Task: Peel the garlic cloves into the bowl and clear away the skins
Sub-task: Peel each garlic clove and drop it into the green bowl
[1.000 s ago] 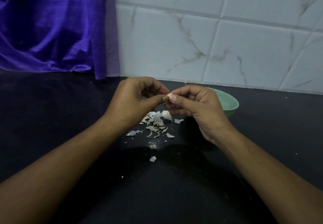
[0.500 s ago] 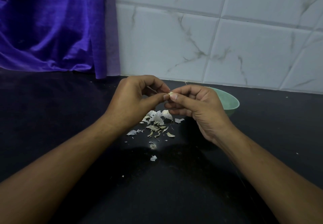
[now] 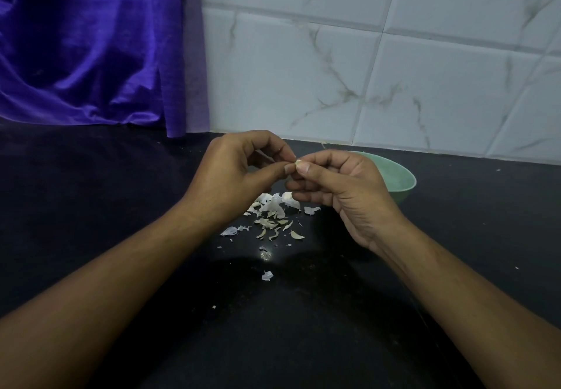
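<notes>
- Now the left hand and right hand both pinch 1 garlic clove between fingertips above the skins.
- Green bowl sits behind the right hand.

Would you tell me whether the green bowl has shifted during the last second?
No; the green bowl keeps its place on the counter, unchanged against the tiled wall behind it.

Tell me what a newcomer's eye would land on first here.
The left hand and right hand meet mid-frame, both pinching a small garlic clove above the black counter. Pale skins lie scattered beneath them; a green bowl sits behind the right hand, a purple cloth hangs back left.
</notes>
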